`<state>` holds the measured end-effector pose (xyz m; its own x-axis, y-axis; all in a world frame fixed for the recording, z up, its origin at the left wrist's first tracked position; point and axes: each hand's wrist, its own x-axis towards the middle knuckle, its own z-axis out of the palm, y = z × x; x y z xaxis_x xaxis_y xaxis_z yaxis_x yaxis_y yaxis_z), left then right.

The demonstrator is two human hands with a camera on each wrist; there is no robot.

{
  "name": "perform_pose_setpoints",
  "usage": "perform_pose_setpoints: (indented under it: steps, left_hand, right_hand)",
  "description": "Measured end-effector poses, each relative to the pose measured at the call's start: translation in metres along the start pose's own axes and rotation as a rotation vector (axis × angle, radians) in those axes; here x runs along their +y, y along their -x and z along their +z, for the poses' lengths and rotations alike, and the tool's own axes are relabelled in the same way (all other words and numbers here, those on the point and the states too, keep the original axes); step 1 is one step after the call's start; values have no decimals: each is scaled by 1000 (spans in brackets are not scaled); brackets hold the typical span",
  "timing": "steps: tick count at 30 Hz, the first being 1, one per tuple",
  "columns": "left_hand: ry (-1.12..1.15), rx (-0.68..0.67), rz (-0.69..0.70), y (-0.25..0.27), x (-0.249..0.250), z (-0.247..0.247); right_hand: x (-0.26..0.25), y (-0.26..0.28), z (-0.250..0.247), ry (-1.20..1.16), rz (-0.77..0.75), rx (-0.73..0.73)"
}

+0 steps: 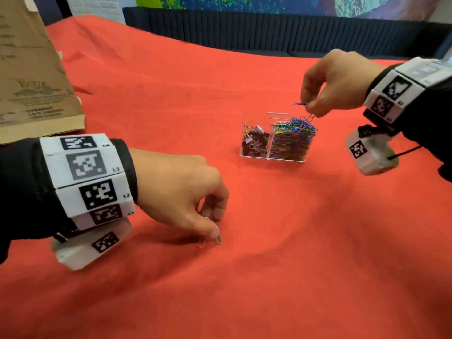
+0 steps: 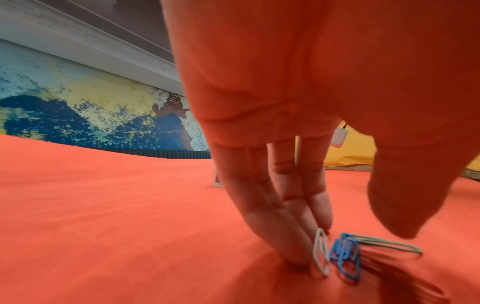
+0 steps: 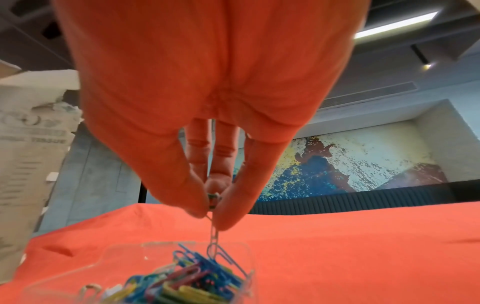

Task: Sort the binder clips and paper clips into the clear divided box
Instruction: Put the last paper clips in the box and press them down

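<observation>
The clear divided box (image 1: 269,157) stands on the red cloth at mid right. Black binder clips (image 1: 254,143) fill its left compartment, and coloured paper clips (image 1: 293,138) are heaped in the right one (image 3: 182,286). My right hand (image 1: 310,111) hovers just over that heap, and thumb and forefinger (image 3: 210,218) pinch a few paper clips. A pale clip (image 3: 214,236) dangles from them into the pile. My left hand (image 1: 216,228) reaches down to the near cloth. Its straight fingers (image 2: 298,253) touch a white clip (image 2: 320,255) beside blue (image 2: 345,257) and green (image 2: 389,244) clips; the thumb stays apart.
A brown paper bag (image 1: 31,69) stands at the far left of the table. A dark ribbed bench back (image 1: 269,33) runs behind the table's far edge. An orange clip (image 1: 201,243) lies on the cloth by my left hand.
</observation>
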<state>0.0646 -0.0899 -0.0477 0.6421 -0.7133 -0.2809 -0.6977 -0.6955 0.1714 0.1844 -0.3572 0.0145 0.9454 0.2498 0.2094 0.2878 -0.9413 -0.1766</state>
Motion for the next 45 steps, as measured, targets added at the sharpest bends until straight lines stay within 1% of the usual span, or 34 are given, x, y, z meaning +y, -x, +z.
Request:
perform_pose_setpoints:
  steps: [3, 6, 12, 17, 23, 25, 26, 29, 31, 33, 35, 38, 41, 45]
  left_hand:
    - [-49, -30, -23, 1, 2, 1]
    - [-51, -67, -14, 1, 5, 3]
    - [-76, -62, -2, 0, 11, 2]
    - [-75, -51, -27, -3, 14, 3]
    - [-109, -29, -38, -13, 17, -9]
    - [-99, 17, -45, -19, 17, -22]
    - [-95, 64, -46, -23, 16, -31]
    - [-88, 282, -51, -48, 8, -61]
    - [-66, 432, -94, -74, 1, -80]
    - [-31, 528, -142, -102, -4, -93]
    - [2, 551, -174, -127, -6, -101]
    - [-14, 551, -199, -153, -6, -104]
    - [-19, 541, -196, -166, -7, -101]
    - [24, 546, -161, -169, -11, -97]
  right_hand:
    - [2, -10, 10, 36, -14, -50]
    - [5, -14, 15, 70, -42, -53]
    - [9, -9, 9, 38, -45, -83]
    - [13, -3, 5, -14, -20, -50]
    - [12, 5, 6, 13, -79, -15]
    - [10, 9, 6, 13, -104, -3]
    - [10, 10, 6, 12, -114, 2]
    - [11, 9, 6, 19, -128, 15]
    - [13, 7, 6, 17, -117, 13]
    - [15, 6, 8, -11, -107, 4]
    - [16, 6, 10, -25, -113, -7]
    - [20, 4, 14, -54, -119, -33]
    - [26, 5, 17, -66, -127, -42]
    - [30, 8, 16, -41, -139, -20]
